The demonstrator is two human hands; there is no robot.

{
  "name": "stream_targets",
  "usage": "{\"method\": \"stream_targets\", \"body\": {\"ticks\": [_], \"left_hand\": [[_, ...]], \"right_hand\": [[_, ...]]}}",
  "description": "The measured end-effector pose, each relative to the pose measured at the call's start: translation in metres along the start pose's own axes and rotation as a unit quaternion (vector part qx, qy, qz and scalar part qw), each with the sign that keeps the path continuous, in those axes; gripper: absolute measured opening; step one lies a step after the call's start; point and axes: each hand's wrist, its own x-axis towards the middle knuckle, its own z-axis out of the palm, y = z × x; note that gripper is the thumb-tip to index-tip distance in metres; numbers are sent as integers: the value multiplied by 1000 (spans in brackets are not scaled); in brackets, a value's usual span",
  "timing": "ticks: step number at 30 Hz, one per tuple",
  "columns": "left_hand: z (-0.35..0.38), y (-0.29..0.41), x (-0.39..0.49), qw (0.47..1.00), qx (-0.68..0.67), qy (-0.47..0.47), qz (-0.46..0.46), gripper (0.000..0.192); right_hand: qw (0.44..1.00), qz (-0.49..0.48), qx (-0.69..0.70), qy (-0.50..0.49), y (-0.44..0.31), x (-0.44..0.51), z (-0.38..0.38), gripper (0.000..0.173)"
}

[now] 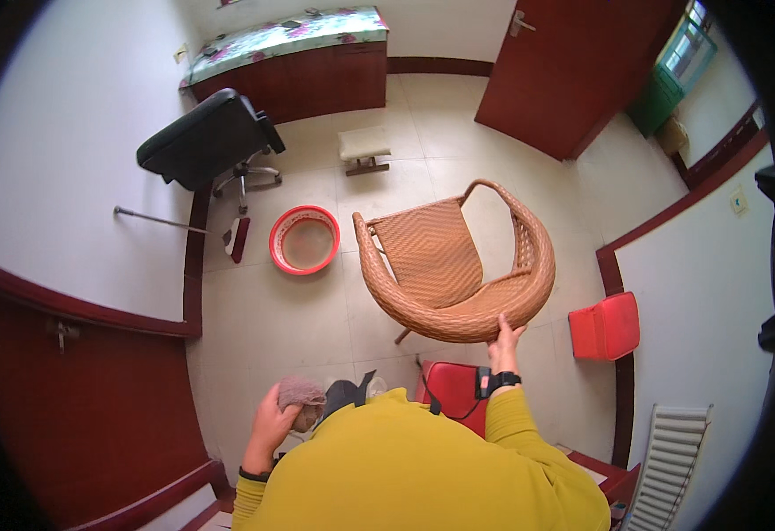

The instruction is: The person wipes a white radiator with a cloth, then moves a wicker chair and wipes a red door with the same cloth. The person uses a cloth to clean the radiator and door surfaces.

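Observation:
A woven wicker armchair (pixel 430 245) with a rounded back rail stands on the tiles before me. My right hand (pixel 505 342) holds the outer side of that rail, with one finger laid over its top; the other fingers are partly hidden. Bunched in my left hand (pixel 273 418), low and close to my body, is a greyish-pink cloth (pixel 301 391). To the left of the armchair sits a red-rimmed plastic basin (pixel 304 269) with cloudy water in it.
A black office chair (pixel 201 143) and a broom (pixel 236 239) are at the left wall. Beyond the basin is a low padded stool (pixel 365 143). One red stool (pixel 606 326) stands by the right wall, another red seat (pixel 454 388) beside my body. A brown door (pixel 576 66) stands ajar.

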Motion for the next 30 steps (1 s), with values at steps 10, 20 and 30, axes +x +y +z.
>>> {"method": "stream_targets", "body": {"ticks": [10, 20, 30], "left_hand": [[-84, -3, 167, 979, 20, -198, 54, 35], [45, -27, 375, 924, -47, -340, -171, 41], [172, -60, 403, 817, -207, -455, -286, 47]], "right_hand": [[996, -67, -5, 60, 1, -1, -7, 76], [990, 26, -74, 121, -35, -16, 17, 79], [988, -2, 46, 146, -21, 29, -7, 57]]}}
